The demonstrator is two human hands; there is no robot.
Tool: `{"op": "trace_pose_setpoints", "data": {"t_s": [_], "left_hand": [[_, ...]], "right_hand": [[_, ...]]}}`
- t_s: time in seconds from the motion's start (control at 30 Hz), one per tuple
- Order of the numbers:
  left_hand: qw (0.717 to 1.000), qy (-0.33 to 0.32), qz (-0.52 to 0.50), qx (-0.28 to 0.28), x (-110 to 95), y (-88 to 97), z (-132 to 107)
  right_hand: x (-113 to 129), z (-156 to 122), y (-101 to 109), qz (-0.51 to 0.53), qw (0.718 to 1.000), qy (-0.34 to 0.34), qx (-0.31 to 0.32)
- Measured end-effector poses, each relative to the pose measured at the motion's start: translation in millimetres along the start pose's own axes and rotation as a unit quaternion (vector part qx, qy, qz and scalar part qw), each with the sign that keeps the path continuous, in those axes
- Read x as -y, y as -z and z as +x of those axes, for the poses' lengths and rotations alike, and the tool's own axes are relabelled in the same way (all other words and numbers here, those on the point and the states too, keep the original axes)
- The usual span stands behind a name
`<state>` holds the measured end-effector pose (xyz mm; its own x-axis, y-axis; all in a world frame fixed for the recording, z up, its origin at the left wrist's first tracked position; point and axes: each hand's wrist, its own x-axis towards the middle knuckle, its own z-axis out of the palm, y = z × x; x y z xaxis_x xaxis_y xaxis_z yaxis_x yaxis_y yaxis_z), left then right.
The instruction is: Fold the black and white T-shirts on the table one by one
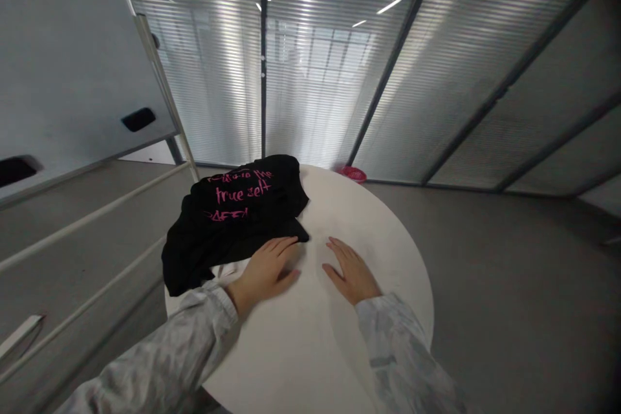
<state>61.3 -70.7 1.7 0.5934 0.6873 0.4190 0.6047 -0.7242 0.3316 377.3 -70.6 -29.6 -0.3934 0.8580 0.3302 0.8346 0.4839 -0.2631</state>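
A black garment [272,207] with pink lettering lies bunched on the left half of a round white table [383,233]. Part of it hangs toward the table's left edge, and its exact kind cannot be made out. My left hand [269,272] rests close to the garment's near edge, fingers stretched out and thumb apart, holding nothing. Whether its fingertips touch the cloth is hard to say. To the right, my right hand [352,272] is over the bare tabletop, its fingers extended and thumb spread, with nothing in it. A small pale item [226,270] shows beside my left wrist, partly hidden.
A whiteboard [72,45] on a wheeled-looking frame stands at the left, its rails [97,220] running beside the table. Behind the table is a glass partition [310,77] with blinds. A red basket-like object [354,174] sits on the floor beyond the far edge.
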Motion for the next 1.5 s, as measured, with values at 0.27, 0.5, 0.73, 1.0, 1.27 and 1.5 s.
{"op": "trace_pose_setpoints", "data": {"t_s": [0.27,0.5,0.73,1.0,1.27,1.5], "left_hand": [[0.989,-0.075,-0.09,0.09,-4.7,8.2,-6.2],[0.992,-0.066,-0.083,0.061,-6.6,12.0,-7.1],[0.999,-0.013,-0.032,0.029,1.4,3.7,-11.4],[0.999,-0.007,-0.019,0.036,0.9,-5.0,-5.4],[0.994,-0.031,-0.081,0.07,-2.1,18.1,-30.6],[0.993,-0.04,-0.042,0.106,2.8,15.1,-42.2]], "right_hand": [[8.9,-10.3,6.0,-0.036,0.999,-0.001,0.013],[11.9,-12.2,5.5,-0.041,0.999,-0.008,0.025],[15.1,-12.0,6.2,-0.04,0.999,-0.015,0.03],[12.1,-9.3,3.5,-0.042,0.998,-0.014,0.041],[18.2,-19.9,8.3,-0.05,0.997,-0.008,0.06],[27.5,-31.3,12.0,-0.066,0.994,0.003,0.083]]}}
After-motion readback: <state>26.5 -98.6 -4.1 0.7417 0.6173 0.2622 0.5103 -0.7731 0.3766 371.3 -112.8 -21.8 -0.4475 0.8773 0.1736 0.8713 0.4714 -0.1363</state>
